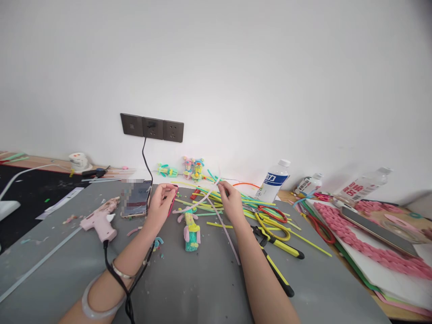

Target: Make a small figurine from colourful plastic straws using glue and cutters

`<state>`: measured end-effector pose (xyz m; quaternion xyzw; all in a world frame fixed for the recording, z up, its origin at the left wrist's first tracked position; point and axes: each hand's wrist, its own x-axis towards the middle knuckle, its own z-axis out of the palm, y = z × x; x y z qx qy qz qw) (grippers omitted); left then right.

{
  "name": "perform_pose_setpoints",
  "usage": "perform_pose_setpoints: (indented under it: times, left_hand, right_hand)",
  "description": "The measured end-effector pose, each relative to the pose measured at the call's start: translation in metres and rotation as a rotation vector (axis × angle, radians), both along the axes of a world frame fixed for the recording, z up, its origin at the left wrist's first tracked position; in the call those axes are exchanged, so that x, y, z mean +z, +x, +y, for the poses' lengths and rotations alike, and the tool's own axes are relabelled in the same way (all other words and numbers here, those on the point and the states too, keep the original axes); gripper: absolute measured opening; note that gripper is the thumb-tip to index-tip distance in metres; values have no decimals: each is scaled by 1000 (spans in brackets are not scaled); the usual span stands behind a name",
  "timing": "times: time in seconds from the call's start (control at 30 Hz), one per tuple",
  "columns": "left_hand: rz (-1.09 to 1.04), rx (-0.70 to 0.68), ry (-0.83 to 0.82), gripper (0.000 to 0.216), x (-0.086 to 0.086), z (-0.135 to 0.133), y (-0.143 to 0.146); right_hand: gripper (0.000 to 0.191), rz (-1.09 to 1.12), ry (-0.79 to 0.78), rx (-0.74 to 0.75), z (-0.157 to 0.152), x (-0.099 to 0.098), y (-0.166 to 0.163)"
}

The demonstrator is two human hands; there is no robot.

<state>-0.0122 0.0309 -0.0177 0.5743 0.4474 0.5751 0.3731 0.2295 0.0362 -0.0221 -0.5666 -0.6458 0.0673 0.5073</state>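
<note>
Two bare hands meet over a worktop point(209, 288) with a smooth, matte grey surface dotted with scraps. The right hand point(232, 202) has thumb and forefinger pinched together on a thin, pale strip point(199, 202), which curves down leftward toward the other hand. The left hand point(160, 204) has curled fingers beside a flat pinkish-red object point(173, 201); whether they grip it or the strip, I cannot tell. Below and between the hands lies a small fuzzy figure point(191, 234), with a teal base, a yellow middle and pink limbs. A second pale strip point(227, 231), straight and lilac, slants down beside the right forearm.

Behind and right spreads a tangle of yellow and green fuzzy stems point(216, 208), near red-handled scissors point(275, 213) and pliers point(286, 247) with black-and-yellow grips. Three more soft figures point(193, 168) are near the plain white wall point(216, 81), which carries a dark socket panel point(151, 128). A clear plastic bottle point(275, 182) with a blue label is at the right; a pink glue gun point(101, 220) and a phone point(137, 199) lie at the left. Chunky pink braid point(364, 243) rests on stacked paper at the far right.
</note>
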Motion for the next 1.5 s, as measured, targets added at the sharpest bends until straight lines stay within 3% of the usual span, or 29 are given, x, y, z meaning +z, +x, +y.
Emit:
perform_pose_setpoints:
  times: [0.3,0.4,0.57,0.73,0.83,1.03,1.17,1.33,1.5]
  left_hand:
    - [445,-362,39,24,0,-11,4]
    - [526,-412,69,24,0,-13,5]
    - [557,-346,67,30,-2,-12,4]
    - [428,-107,132,35,-3,-6,0]
    - [346,-30,168,37,-2,-4,-1]
    - [305,-16,192,36,-1,-5,-1]
    - [377,-41,202,37,-2,-3,-2]
    - [486,-6,250,36,-6,0,-4]
    - [536,65,270,33,-7,2,-5]
  right_hand:
    - [30,14,46,65,3,-3,-3]
    - [28,11,44,92,1,0,-7]
    - [27,34,54,86,-4,7,-8]
    - [25,153,90,-41,-8,11,-6]
    - [22,253,103,-97,-8,11,-5]
    - [12,453,135,-82,-6,14,-4]
    - [18,541,253,-67,-10,20,-4]
    - [20,328,226,11,-13,21,-7]
    - [23,-66,92,302,-14,17,-17]
